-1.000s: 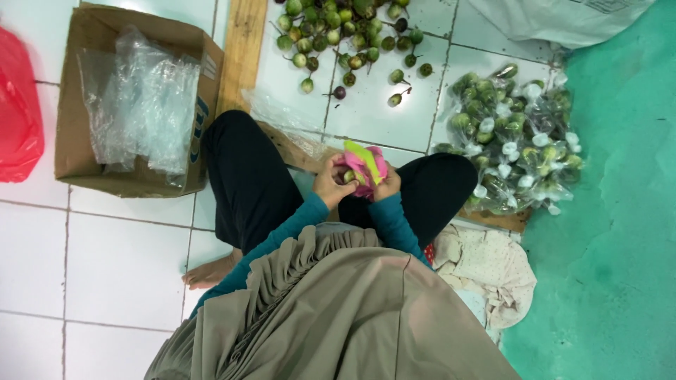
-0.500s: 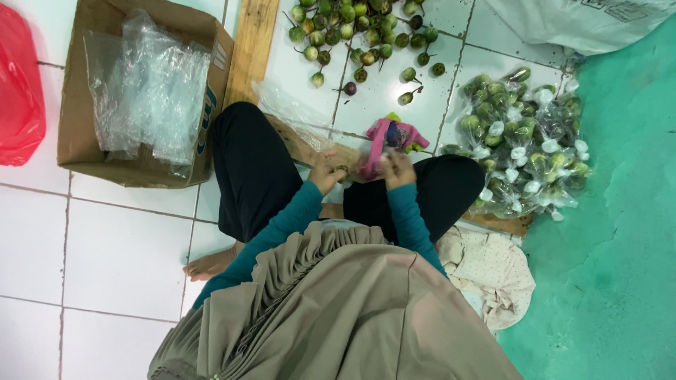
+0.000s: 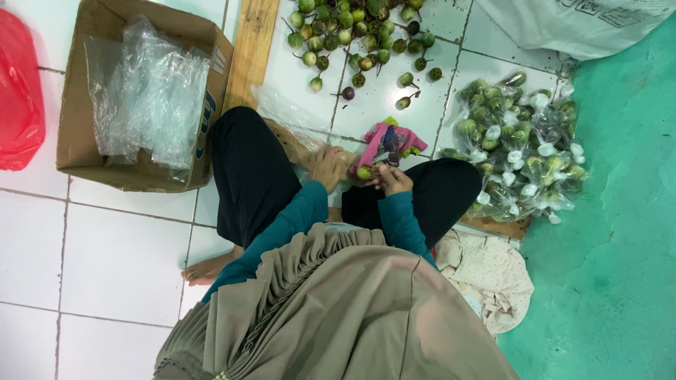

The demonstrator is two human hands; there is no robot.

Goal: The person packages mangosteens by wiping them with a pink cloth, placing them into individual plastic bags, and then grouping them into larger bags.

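The right hand (image 3: 393,177) pinches a small round green fruit (image 3: 364,172) just above the lap, beside a pink cloth glove (image 3: 389,141) lying on the white tiled floor (image 3: 105,253). The left hand (image 3: 328,166) rests half-curled next to it; whether its grip holds anything cannot be told. The brown cardboard box (image 3: 77,151) holds crumpled clear plastic bags (image 3: 148,95). Tied clear bags filled with green fruit (image 3: 521,151) are heaped at the right, and loose green fruit (image 3: 359,35) lies ahead.
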